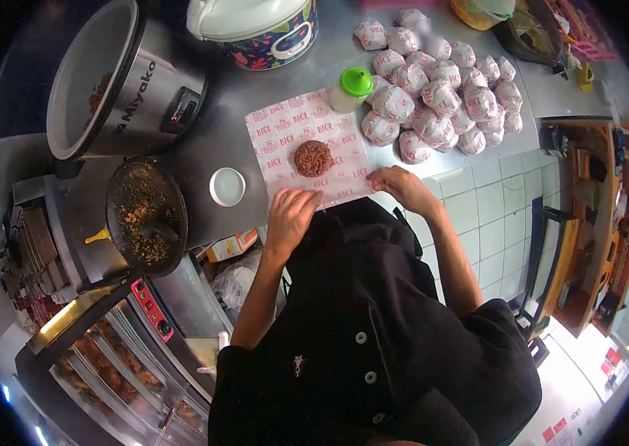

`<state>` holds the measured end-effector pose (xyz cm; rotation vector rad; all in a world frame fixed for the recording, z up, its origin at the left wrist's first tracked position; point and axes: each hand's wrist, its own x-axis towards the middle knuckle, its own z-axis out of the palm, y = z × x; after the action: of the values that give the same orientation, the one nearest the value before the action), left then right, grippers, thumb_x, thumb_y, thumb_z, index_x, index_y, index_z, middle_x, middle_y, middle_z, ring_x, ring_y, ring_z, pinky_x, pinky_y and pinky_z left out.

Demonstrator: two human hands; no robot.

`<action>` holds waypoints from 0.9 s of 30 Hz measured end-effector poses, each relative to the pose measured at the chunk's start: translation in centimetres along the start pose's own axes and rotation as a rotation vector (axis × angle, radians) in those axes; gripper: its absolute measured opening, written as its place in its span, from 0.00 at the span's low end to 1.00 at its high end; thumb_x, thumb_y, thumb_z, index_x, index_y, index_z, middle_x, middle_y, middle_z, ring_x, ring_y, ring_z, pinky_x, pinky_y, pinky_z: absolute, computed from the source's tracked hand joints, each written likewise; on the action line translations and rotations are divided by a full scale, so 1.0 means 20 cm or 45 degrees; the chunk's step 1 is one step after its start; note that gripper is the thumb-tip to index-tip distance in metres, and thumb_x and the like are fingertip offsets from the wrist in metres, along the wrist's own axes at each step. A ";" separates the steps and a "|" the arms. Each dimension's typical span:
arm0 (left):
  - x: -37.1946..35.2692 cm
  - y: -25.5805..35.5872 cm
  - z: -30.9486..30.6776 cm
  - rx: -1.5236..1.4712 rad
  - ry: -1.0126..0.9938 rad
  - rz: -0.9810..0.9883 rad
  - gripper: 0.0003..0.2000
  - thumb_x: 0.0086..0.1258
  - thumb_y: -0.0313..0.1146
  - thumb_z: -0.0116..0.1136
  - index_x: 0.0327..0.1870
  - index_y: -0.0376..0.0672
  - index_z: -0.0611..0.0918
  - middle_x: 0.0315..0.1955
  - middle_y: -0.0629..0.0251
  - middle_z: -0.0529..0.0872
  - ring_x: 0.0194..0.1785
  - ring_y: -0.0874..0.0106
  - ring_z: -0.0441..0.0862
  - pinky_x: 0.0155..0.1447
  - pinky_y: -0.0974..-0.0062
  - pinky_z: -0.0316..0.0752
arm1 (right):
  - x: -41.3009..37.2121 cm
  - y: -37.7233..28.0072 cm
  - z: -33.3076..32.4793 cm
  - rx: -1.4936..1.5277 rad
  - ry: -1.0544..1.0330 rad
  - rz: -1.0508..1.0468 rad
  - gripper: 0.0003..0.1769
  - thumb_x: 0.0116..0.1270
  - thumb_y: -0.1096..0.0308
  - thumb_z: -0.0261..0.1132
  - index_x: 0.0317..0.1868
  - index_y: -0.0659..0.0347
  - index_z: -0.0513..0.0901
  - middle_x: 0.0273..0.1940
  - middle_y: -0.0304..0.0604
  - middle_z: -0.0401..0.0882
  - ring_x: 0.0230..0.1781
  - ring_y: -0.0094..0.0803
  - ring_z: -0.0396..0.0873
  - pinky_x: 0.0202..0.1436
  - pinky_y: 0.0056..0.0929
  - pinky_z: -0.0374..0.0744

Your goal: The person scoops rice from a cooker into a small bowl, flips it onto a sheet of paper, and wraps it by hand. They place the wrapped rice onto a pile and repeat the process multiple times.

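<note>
A sheet of wrapping paper [270,141] printed with red "RICE" lettering lies flat on the steel counter. On its middle sits a round mound of reddish-brown rice [314,158]. My left hand [292,215] holds the near left edge of the sheet, fingers over the top and the thumb hidden. At the near right corner, my right hand [401,187] pinches the paper between thumb and fingers. A bottle with a green cap [356,82] stands at the far right corner of the sheet. Left of the paper is a small white bowl [227,186].
Many wrapped rice parcels [441,97] are heaped at the right. A Miyako cooker [143,97] and a pan of browned crumbs [147,215] stand at the left. At the back is a floral rice container [270,37]. A glass-fronted warmer [121,357] sits lower left.
</note>
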<state>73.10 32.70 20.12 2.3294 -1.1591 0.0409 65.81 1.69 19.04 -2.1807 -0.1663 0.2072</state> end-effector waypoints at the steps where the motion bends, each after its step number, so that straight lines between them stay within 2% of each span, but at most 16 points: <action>1: -0.02 0.01 0.00 0.013 -0.013 0.006 0.13 0.64 0.26 0.65 0.50 0.41 0.88 0.45 0.65 0.89 0.52 0.64 0.85 0.62 0.59 0.74 | -0.01 0.00 0.00 -0.061 -0.024 -0.018 0.08 0.73 0.65 0.64 0.49 0.55 0.83 0.44 0.43 0.85 0.48 0.47 0.81 0.52 0.43 0.79; 6: -0.13 0.05 0.06 0.017 -0.049 0.022 0.15 0.67 0.28 0.62 0.55 0.44 0.87 0.46 0.68 0.88 0.52 0.67 0.84 0.64 0.60 0.74 | -0.04 -0.06 -0.02 -0.161 -0.222 0.077 0.07 0.72 0.64 0.64 0.46 0.55 0.85 0.44 0.42 0.85 0.49 0.48 0.81 0.54 0.45 0.79; 10: -0.17 0.05 0.09 0.015 -0.031 -0.017 0.16 0.66 0.29 0.65 0.54 0.47 0.87 0.45 0.69 0.87 0.51 0.67 0.84 0.62 0.59 0.73 | 0.05 -0.16 -0.08 -0.092 -0.127 0.014 0.11 0.68 0.61 0.70 0.45 0.56 0.84 0.44 0.43 0.85 0.48 0.45 0.82 0.52 0.43 0.79; 11: -0.16 0.05 0.09 -0.036 -0.001 -0.055 0.15 0.66 0.28 0.65 0.54 0.46 0.87 0.44 0.68 0.87 0.50 0.65 0.84 0.61 0.60 0.74 | 0.09 -0.24 -0.10 -0.071 -0.083 0.125 0.13 0.67 0.59 0.72 0.43 0.59 0.85 0.40 0.45 0.86 0.43 0.43 0.83 0.48 0.42 0.80; 14: -0.08 0.05 0.01 -0.150 0.047 -0.145 0.13 0.66 0.26 0.65 0.52 0.44 0.88 0.43 0.64 0.88 0.48 0.62 0.85 0.58 0.61 0.77 | 0.13 -0.36 -0.07 0.294 -0.402 0.008 0.13 0.69 0.59 0.72 0.40 0.61 0.85 0.35 0.47 0.86 0.37 0.44 0.83 0.44 0.42 0.80; 15: -0.05 0.05 -0.02 -0.164 0.038 -0.158 0.13 0.66 0.26 0.65 0.51 0.44 0.88 0.43 0.64 0.88 0.48 0.61 0.86 0.57 0.62 0.78 | 0.12 -0.39 -0.02 0.351 -0.579 0.047 0.14 0.70 0.58 0.71 0.38 0.63 0.86 0.30 0.48 0.85 0.34 0.43 0.84 0.43 0.42 0.81; 16: -0.03 0.05 -0.04 -0.180 0.029 -0.171 0.12 0.67 0.26 0.66 0.51 0.43 0.88 0.43 0.63 0.88 0.48 0.61 0.86 0.56 0.62 0.78 | 0.11 -0.41 0.04 0.269 -0.702 0.016 0.14 0.73 0.57 0.67 0.44 0.61 0.87 0.39 0.48 0.87 0.41 0.44 0.86 0.49 0.40 0.82; 18: -0.01 0.03 -0.03 -0.178 0.037 -0.150 0.12 0.67 0.27 0.66 0.51 0.42 0.88 0.44 0.63 0.88 0.47 0.61 0.87 0.54 0.62 0.80 | 0.05 -0.29 0.30 -0.090 -0.410 -0.349 0.18 0.76 0.56 0.63 0.55 0.59 0.83 0.50 0.48 0.86 0.49 0.45 0.86 0.57 0.43 0.81; 21: 0.01 0.01 -0.02 -0.172 0.035 -0.099 0.12 0.68 0.27 0.67 0.52 0.42 0.88 0.45 0.62 0.89 0.47 0.61 0.88 0.51 0.62 0.82 | 0.09 -0.25 0.50 -0.641 0.003 -0.536 0.23 0.76 0.55 0.61 0.64 0.59 0.76 0.59 0.49 0.82 0.56 0.47 0.83 0.63 0.49 0.78; 24: -0.01 0.02 -0.03 -0.158 -0.008 -0.093 0.13 0.68 0.28 0.66 0.53 0.43 0.88 0.44 0.65 0.88 0.47 0.63 0.88 0.52 0.64 0.83 | 0.09 -0.26 0.58 -0.501 -0.508 -0.013 0.27 0.75 0.53 0.62 0.66 0.61 0.74 0.59 0.52 0.82 0.58 0.48 0.82 0.64 0.53 0.76; 27: -0.01 0.03 -0.03 -0.136 -0.044 -0.076 0.14 0.67 0.28 0.66 0.54 0.44 0.88 0.43 0.66 0.87 0.47 0.65 0.87 0.53 0.65 0.83 | 0.09 -0.22 0.61 -0.554 -0.519 -0.036 0.26 0.74 0.54 0.61 0.65 0.62 0.76 0.58 0.53 0.82 0.58 0.49 0.82 0.64 0.51 0.76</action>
<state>72.63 32.86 20.92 2.2770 -1.0805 -0.0816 64.80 14.31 15.48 -2.5401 -0.5109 0.6511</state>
